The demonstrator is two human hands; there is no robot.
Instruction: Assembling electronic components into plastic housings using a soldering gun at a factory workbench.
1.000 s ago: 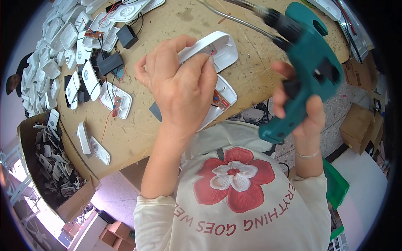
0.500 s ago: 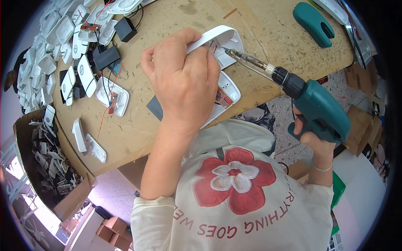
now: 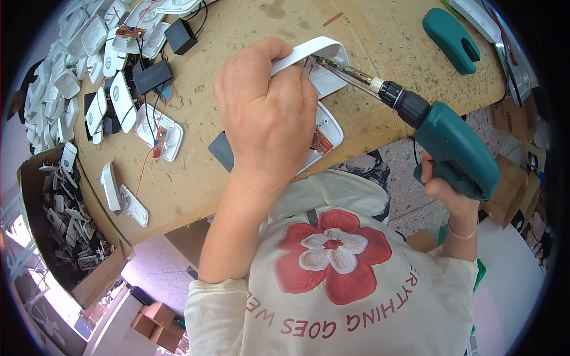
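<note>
White housing (image 3: pixel 328 84): one, tilted, near the middle of the worktable (image 3: pixel 392 41), open side toward the right.

Left hand (image 3: pixel 267 113): fingers closed around the housing's left side; fingertips hidden within, so what they pinch inside cannot be told.

Right hand (image 3: pixel 449 188): fingers wrapped on the grip of a green gun-shaped soldering iron (image 3: pixel 457 148), its tip at the housing's interior beside a short red wire (image 3: pixel 310 70) — contact cannot be made out.

White cover (image 3: pixel 332 123): one, just nearer than the housing, open, bearing a brown circuit board (image 3: pixel 322 143); partly behind the left hand.

Condition: wire present inside the housing, board in its cover; joint at the tip apparently in hand, its soundness not visible. Housing and cover not yet closed together.

Left: another open shell (image 3: pixel 173 141) with board and loose red wires, likewise unclosed; far left, a heap of white shells (image 3: pixel 65 77).
</note>
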